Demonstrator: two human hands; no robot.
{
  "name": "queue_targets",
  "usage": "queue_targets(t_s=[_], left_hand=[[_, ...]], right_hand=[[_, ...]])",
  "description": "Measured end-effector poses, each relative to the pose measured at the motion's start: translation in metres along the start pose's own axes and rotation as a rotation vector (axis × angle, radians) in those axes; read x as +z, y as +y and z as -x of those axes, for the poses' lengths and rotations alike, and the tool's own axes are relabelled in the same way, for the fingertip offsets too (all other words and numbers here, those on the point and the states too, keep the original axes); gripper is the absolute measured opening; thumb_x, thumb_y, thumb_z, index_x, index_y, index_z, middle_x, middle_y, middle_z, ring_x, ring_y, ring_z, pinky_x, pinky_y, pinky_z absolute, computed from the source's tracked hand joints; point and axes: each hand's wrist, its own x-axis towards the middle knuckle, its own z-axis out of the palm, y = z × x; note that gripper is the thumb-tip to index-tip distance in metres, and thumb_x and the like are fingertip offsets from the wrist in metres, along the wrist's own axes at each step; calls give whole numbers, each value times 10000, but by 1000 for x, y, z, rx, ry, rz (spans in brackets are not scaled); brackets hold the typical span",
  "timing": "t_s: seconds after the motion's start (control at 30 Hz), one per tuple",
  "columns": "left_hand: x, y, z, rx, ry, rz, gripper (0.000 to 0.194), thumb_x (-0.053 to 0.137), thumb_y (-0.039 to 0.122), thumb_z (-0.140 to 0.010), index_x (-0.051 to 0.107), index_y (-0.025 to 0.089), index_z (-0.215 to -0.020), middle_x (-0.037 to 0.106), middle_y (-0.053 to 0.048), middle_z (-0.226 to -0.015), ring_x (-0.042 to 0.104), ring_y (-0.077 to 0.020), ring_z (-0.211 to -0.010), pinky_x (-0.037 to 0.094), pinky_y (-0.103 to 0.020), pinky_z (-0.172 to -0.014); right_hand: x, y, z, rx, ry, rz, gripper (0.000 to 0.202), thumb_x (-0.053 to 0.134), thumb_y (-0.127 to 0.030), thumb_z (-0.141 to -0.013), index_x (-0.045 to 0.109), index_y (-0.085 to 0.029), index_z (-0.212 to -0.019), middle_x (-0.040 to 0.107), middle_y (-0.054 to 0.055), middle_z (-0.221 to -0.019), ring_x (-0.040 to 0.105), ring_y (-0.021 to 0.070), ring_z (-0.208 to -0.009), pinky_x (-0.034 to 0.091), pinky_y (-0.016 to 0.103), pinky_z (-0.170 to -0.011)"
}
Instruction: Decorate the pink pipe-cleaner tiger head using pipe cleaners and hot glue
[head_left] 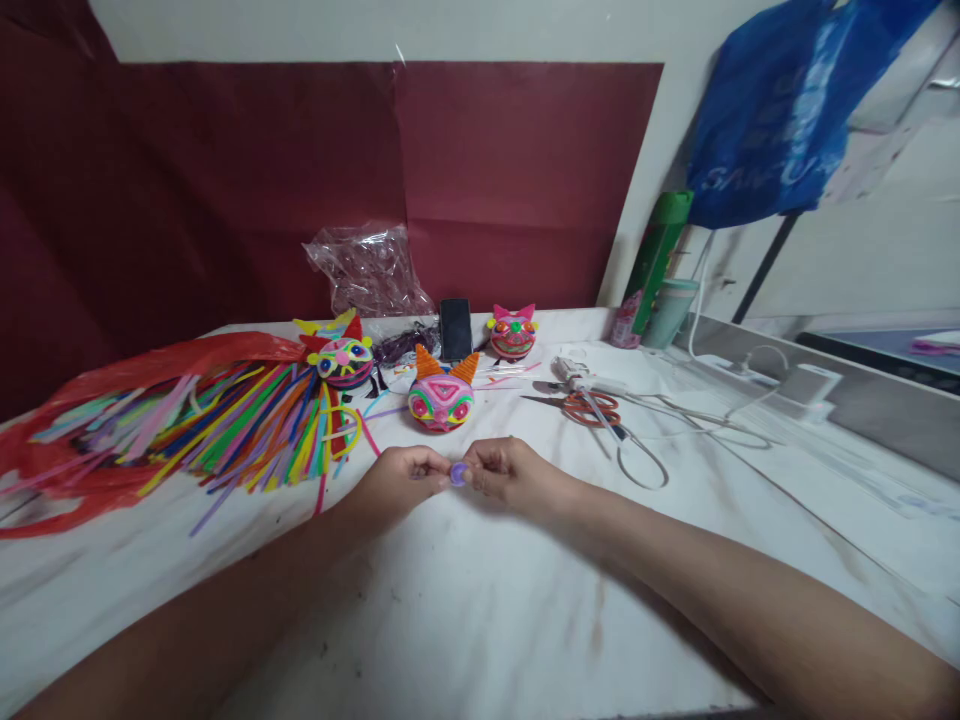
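Note:
A small purple coil (458, 474), which looks like wound pipe cleaner, is pinched between both hands just above the table. My left hand (409, 480) grips its left edge with thumb and fingertips. On the opposite edge, the thumb and fingers of my right hand (501, 472) are closed. Right behind the hands sits a pink and green animal head (441, 404) with orange ears. A second head (513, 335) with pink ears stands farther back. To the left, a third head (343, 362) rests beside a fan of multicoloured pipe cleaners (247, 425).
The pipe cleaners lie on a red plastic bag (90, 400). Orange-handled scissors (589, 408) and a glue gun (574, 372) with its cable lie right of the heads. A phone (455, 330) leans at the back near clear plastic wrap (367, 270). A power strip (727, 370) sits at right.

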Motion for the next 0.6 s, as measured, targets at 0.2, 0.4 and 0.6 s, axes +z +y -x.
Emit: queue_targets(t_s=[0.2, 0.4, 0.6], left_hand=[[5, 6, 6, 112, 87, -127, 186, 582, 326, -663, 647, 155, -630, 561, 2, -651, 505, -128, -627, 377, -224, -579], [9, 9, 10, 57, 178, -163, 184, 556, 311, -678, 583, 159, -579, 516, 29, -563, 449, -115, -567, 352, -221, -545], [6, 14, 9, 60, 153, -112, 193, 576, 328, -652, 621, 153, -585, 547, 14, -606, 477, -124, -599, 362, -227, -564]], right_hand=[[3, -5, 4, -40, 2, 112, 194, 503, -262, -784, 472, -160, -622, 348, -58, -532, 281, 69, -490, 224, 186, -436], [7, -5, 5, -44, 69, 135, 143, 506, -232, -781, 516, -152, -663, 393, -51, -547, 308, 76, -507, 244, 193, -454], [7, 0, 2, -17, 54, 32, 225, 556, -339, -775, 519, -155, -652, 395, -53, -537, 303, 72, -490, 240, 205, -458]])
